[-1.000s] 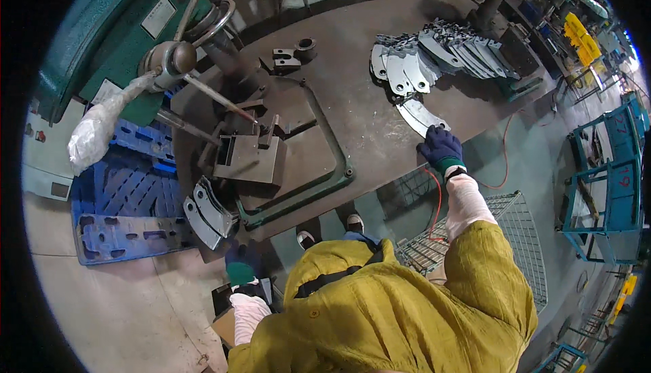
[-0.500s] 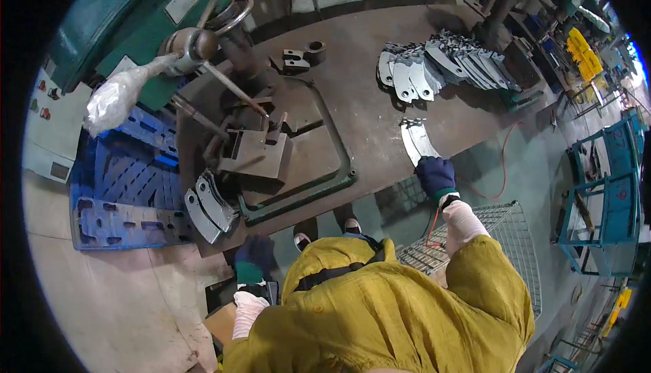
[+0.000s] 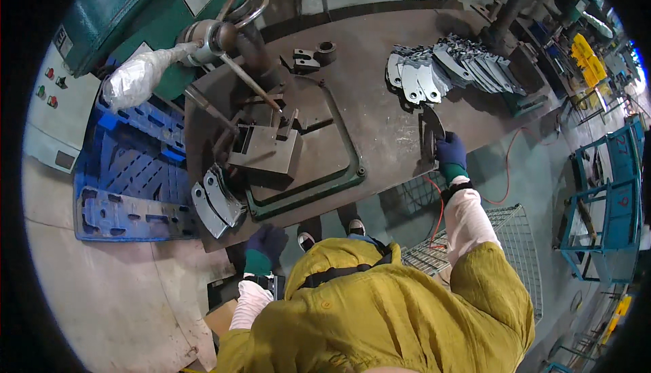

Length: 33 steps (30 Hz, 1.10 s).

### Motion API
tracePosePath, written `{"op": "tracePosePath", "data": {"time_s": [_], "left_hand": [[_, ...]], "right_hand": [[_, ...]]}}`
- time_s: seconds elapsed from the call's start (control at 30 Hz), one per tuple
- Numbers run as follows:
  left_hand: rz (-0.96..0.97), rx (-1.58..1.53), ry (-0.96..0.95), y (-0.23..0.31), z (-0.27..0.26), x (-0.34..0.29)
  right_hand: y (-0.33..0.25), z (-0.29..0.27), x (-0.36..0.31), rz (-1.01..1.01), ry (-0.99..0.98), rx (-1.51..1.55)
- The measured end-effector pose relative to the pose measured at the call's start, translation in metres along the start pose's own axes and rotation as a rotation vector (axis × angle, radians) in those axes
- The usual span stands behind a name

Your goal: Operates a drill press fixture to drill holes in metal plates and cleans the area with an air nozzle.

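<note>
My right hand (image 3: 450, 151), in a dark blue and green glove, is closed on the near end of a curved metal plate (image 3: 430, 129). That plate is turned up on its edge and looks dark, at the front right of the table. Just beyond it lies a row of overlapping silver curved plates (image 3: 468, 68). My left hand (image 3: 266, 243), gloved alike, hangs at the front edge of the table with loose fingers and nothing visible in it. Close by that hand, several curved plates (image 3: 215, 202) lie on the table's left corner, next to a metal block fixture (image 3: 271, 152).
A green press (image 3: 163, 27) with a plastic-wrapped handle (image 3: 146, 74) rises at the left. Behind the fixture sit a metal ring (image 3: 325, 51) and small block. A blue pallet (image 3: 135, 213) stands left, a wire basket (image 3: 508, 230) below right, and blue carts (image 3: 603, 197) farther right.
My right hand has shifted slightly right and up, tipping its plate from lying flat onto its edge. The whole view has moved a little. My left hand stays near the table's front edge.
</note>
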<state>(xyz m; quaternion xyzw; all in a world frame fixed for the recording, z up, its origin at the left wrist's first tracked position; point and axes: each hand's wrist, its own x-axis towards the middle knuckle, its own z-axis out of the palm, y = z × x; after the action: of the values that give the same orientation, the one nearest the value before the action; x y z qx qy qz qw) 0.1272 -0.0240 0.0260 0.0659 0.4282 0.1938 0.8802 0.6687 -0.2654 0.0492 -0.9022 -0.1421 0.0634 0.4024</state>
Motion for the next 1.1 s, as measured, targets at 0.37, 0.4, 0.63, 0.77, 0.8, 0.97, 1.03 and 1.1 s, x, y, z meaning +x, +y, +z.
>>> {"op": "tracePosePath", "data": {"time_s": [0.37, 0.4, 0.63, 0.77, 0.8, 0.97, 1.03, 1.1], "left_hand": [[0.142, 0.403, 0.103, -0.006, 0.004, 0.008], [0.074, 0.297, 0.119, -0.005, 0.02, 0.005], [0.09, 0.58, -0.113, 0.009, 0.055, -0.007], [0.914, 1.526, -0.421, 0.032, 0.093, -0.002], [1.059, 1.507, -0.432, 0.036, 0.127, -0.012], [0.65, 1.075, -0.424, 0.064, 0.18, -0.047], [0.423, 0.895, -0.65, 0.077, 0.156, -0.031], [0.272, 1.168, -0.456, 0.083, 0.148, -0.041]], "right_hand": [[0.022, 0.009, -0.051, -0.537, -0.154, 0.067], [0.018, 0.008, -0.064, -0.551, -0.156, -0.092], [-0.048, -0.014, -0.073, -0.391, -0.401, 0.179], [-0.12, -0.031, -0.074, 0.213, -0.765, 0.864], [-0.146, -0.035, -0.086, 0.069, -0.774, 0.715], [-0.24, -0.002, -0.115, -0.773, -0.98, 0.361], [-0.265, 0.025, -0.117, -1.318, -0.847, 0.212], [-0.284, 0.04, -0.12, -0.94, -1.094, 0.206]]}}
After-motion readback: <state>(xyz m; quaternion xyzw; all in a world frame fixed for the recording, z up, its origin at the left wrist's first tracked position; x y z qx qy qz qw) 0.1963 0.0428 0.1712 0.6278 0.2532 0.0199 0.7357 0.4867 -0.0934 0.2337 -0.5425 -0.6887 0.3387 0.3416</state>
